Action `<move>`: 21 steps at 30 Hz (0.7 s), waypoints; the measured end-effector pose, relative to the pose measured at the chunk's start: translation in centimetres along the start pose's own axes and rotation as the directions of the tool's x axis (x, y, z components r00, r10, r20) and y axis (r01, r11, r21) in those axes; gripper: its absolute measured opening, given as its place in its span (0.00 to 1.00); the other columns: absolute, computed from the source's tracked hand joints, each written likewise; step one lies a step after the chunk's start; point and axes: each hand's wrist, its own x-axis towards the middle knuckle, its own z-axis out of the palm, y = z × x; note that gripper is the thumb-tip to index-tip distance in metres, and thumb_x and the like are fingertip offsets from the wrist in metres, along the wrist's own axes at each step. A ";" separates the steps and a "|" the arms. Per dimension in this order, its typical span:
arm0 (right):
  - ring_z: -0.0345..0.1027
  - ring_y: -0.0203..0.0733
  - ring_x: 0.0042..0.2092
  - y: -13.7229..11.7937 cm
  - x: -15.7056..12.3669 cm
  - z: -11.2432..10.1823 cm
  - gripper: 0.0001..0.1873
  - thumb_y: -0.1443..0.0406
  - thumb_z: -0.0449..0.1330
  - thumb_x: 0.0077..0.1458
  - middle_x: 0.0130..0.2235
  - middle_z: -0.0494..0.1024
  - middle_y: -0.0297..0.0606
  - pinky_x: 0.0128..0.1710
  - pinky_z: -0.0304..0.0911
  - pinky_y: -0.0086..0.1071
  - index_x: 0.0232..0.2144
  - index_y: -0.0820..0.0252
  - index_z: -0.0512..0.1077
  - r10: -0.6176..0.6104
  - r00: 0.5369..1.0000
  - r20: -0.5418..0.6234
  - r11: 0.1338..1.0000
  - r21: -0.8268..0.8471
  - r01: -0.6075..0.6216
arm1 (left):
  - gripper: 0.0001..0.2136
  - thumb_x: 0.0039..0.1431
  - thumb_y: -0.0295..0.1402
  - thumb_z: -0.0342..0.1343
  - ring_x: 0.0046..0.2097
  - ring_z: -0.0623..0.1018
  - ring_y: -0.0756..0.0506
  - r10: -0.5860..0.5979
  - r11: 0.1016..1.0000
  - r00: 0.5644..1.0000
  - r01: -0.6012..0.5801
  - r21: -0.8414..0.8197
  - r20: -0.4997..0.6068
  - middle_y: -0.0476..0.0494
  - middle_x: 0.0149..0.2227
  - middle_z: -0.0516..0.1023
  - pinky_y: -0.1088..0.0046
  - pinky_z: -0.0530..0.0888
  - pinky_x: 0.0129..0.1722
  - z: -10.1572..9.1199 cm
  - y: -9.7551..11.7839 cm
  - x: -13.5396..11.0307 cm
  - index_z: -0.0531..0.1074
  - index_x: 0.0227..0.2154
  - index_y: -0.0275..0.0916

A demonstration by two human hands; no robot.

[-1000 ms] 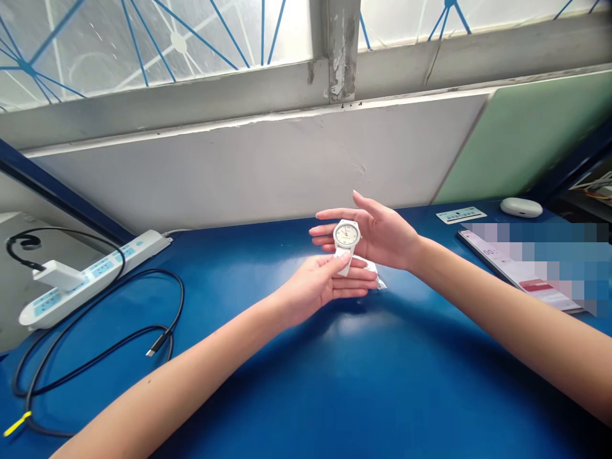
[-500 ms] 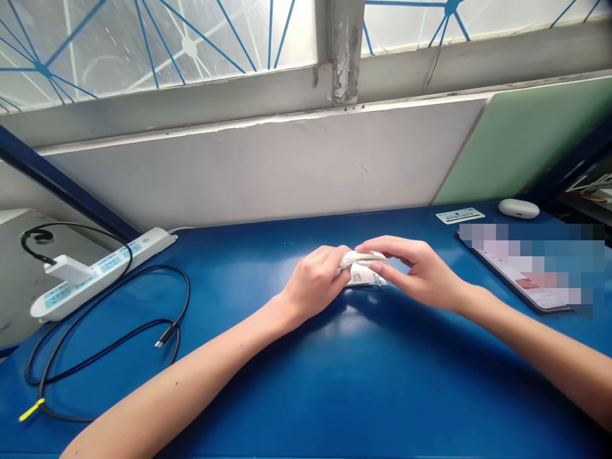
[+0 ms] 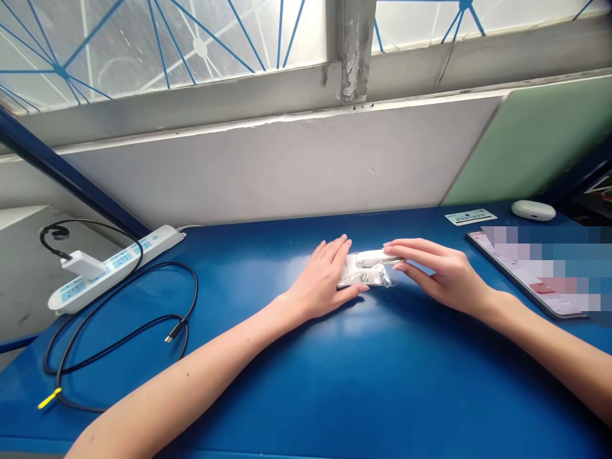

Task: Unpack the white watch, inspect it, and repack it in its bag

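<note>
My right hand [image 3: 442, 268] pinches the right end of a slim white object [image 3: 373, 257] between thumb and fingertips; its exact kind I cannot make out. Just beneath and in front of it lies a clear plastic packet [image 3: 364, 278] with pale contents and a small dark printed patch. The object overlaps the packet's far part, and I cannot tell if they touch. My left hand [image 3: 325, 274] rests at the packet's left edge, fingers stretched out flat and thumb apart along its near side. Part of the packet is hidden behind that hand.
A white power strip [image 3: 122, 258] with a plugged-in charger [image 3: 86, 264] lies at the left. A black cable [image 3: 115, 349] loops over the blue table [image 3: 306, 395]. At the right are a phone [image 3: 516, 274], a card [image 3: 471, 217] and a white earbud case [image 3: 533, 210].
My left hand has let go of the white object and opened out flat beside the packet. My right hand has shifted slightly right with the object. The whole view has shifted a little.
</note>
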 end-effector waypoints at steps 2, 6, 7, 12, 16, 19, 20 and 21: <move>0.78 0.51 0.47 0.9 -0.2 -0.1 0.17 0.66 0.59 0.61 0.49 0.81 0.44 0.49 0.74 0.43 0.52 0.50 0.76 0.003 1.000 0.006 1.000 -0.028 -0.003 | 0.31 0.61 0.45 0.60 0.69 0.58 0.32 0.000 1.000 0.998 -0.001 0.011 0.066 0.24 0.65 0.62 0.48 0.47 0.68 0.0 -0.3 0.2 0.62 0.62 0.33; 0.78 0.49 0.46 1.7 -0.5 0.2 0.15 0.66 0.60 0.61 0.47 0.82 0.46 0.47 0.74 0.41 0.50 0.54 0.77 -0.033 0.998 0.044 0.998 -0.054 0.036 | 0.25 0.61 0.42 0.60 0.64 0.67 0.32 0.001 1.000 0.994 -0.005 0.031 0.112 0.28 0.59 0.71 0.48 0.53 0.67 -0.2 -0.4 0.4 0.68 0.57 0.36; 0.78 0.49 0.45 1.7 -0.5 0.3 0.15 0.66 0.60 0.61 0.47 0.82 0.46 0.47 0.74 0.40 0.50 0.55 0.78 -0.041 0.998 0.049 0.997 -0.057 0.044 | 0.25 0.60 0.42 0.61 0.62 0.69 0.32 -0.009 0.999 0.994 0.005 0.037 0.105 0.28 0.58 0.72 0.48 0.56 0.66 -0.3 -0.4 0.4 0.68 0.56 0.36; 0.78 0.49 0.45 1.6 -0.5 0.2 0.14 0.67 0.60 0.61 0.47 0.82 0.46 0.48 0.74 0.39 0.49 0.57 0.78 -0.061 0.996 0.069 0.996 -0.067 0.066 | 0.25 0.60 0.40 0.61 0.61 0.70 0.33 0.006 0.994 0.994 -0.018 0.106 0.112 0.30 0.57 0.72 0.46 0.55 0.66 -0.6 -0.7 0.4 0.66 0.57 0.36; 0.78 0.47 0.45 2.5 -0.5 -0.6 0.14 0.68 0.59 0.62 0.46 0.82 0.45 0.47 0.73 0.37 0.49 0.58 0.77 -0.076 0.994 0.078 0.993 -0.086 0.083 | 0.22 0.63 0.40 0.57 0.58 0.72 0.35 0.014 0.977 0.985 -0.051 0.207 0.173 0.32 0.57 0.71 0.52 0.66 0.61 -0.8 -1.0 0.3 0.65 0.57 0.35; 0.79 0.47 0.44 3.3 -0.5 -1.1 0.13 0.68 0.59 0.62 0.45 0.82 0.43 0.47 0.73 0.37 0.48 0.57 0.77 -0.056 0.996 0.076 0.995 -0.081 0.062 | 0.22 0.65 0.41 0.55 0.56 0.74 0.36 0.003 0.973 0.989 -0.038 0.228 0.150 0.31 0.57 0.71 0.58 0.73 0.55 -0.7 -1.1 0.2 0.65 0.57 0.35; 0.79 0.47 0.44 3.5 -0.5 -1.2 0.13 0.68 0.59 0.62 0.45 0.82 0.42 0.47 0.73 0.37 0.48 0.56 0.77 -0.043 0.996 0.077 0.996 -0.074 0.049 | 0.21 0.65 0.41 0.54 0.55 0.74 0.36 0.007 0.972 0.990 -0.040 0.232 0.141 0.32 0.57 0.71 0.58 0.73 0.55 -0.7 -1.2 0.2 0.65 0.56 0.35; 0.78 0.47 0.44 3.7 -0.6 -1.2 0.13 0.68 0.59 0.62 0.45 0.82 0.42 0.46 0.73 0.37 0.48 0.55 0.77 -0.030 0.996 0.080 0.997 -0.066 0.035 | 0.21 0.66 0.41 0.53 0.54 0.75 0.36 0.011 0.971 0.991 -0.043 0.237 0.133 0.32 0.56 0.72 0.58 0.74 0.54 -0.7 -1.2 0.1 0.65 0.56 0.35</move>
